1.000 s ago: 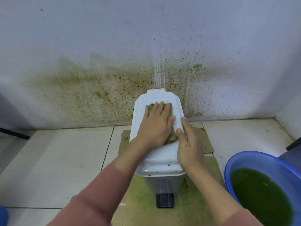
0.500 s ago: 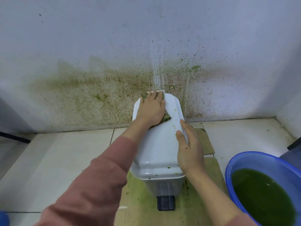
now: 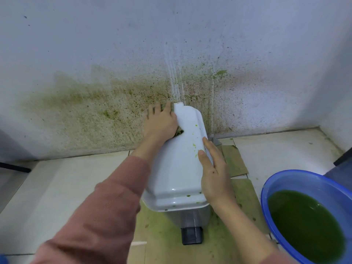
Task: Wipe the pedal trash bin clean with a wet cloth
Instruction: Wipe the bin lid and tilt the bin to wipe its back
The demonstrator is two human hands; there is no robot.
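A white pedal trash bin (image 3: 179,168) stands against the wall, its lid flecked with green specks near the right edge. Its black pedal (image 3: 191,235) sticks out at the front. My left hand (image 3: 161,121) presses a green-stained cloth (image 3: 178,132) flat onto the far left corner of the lid; most of the cloth is hidden under the hand. My right hand (image 3: 214,172) lies along the lid's right edge with straight fingers, steadying the bin.
A blue basin (image 3: 285,181) of green water sits on the floor at the right. Stained cardboard (image 3: 236,161) lies under and beside the bin. The wall (image 3: 95,111) behind is spattered green-brown. A dark object (image 3: 344,159) stands at the far right.
My left hand has slid the cloth from the middle of the lid up and leftward to its far left corner. My right hand has stayed on the right edge.
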